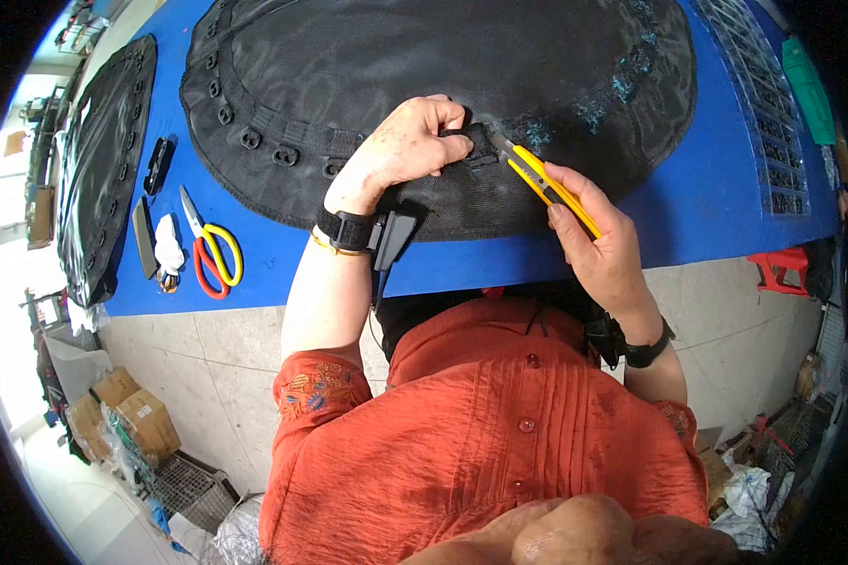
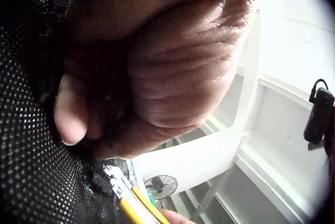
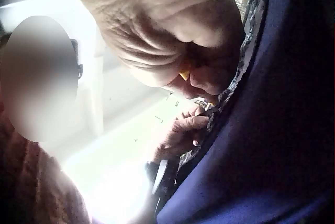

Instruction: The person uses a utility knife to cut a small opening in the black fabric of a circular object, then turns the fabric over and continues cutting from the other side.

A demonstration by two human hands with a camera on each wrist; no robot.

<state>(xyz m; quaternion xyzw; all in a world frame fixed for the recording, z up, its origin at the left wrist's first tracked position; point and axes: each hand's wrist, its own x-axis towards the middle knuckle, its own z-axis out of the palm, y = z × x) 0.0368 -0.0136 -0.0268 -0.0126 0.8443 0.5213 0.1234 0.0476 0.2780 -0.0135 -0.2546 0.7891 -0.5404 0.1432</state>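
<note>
A large black mesh panel (image 1: 396, 56) with a curved edge lies on a blue tabletop, black plastic buckles (image 1: 285, 155) along its border. Near its front edge, my left hand (image 1: 407, 141) pinches a black strap (image 1: 482, 143) between thumb and curled fingers. My right hand (image 1: 595, 235) grips a yellow utility knife (image 1: 548, 186), its blade right at the strap, just right of the left fingertips. In the left wrist view, the knife (image 2: 135, 203) points up toward the left hand (image 2: 183, 67) against the mesh. The right hand (image 3: 172, 30) largely hides the knife in the right wrist view.
Scissors (image 1: 213, 250) with red and yellow handles lie at left, beside a white crumpled piece (image 1: 168, 247) and a black tool (image 1: 158, 165). Another black panel (image 1: 104, 169) covers the left edge. Blue thread scraps (image 1: 622, 87) dot the mesh. A clear compartment tray (image 1: 784, 179) stands right.
</note>
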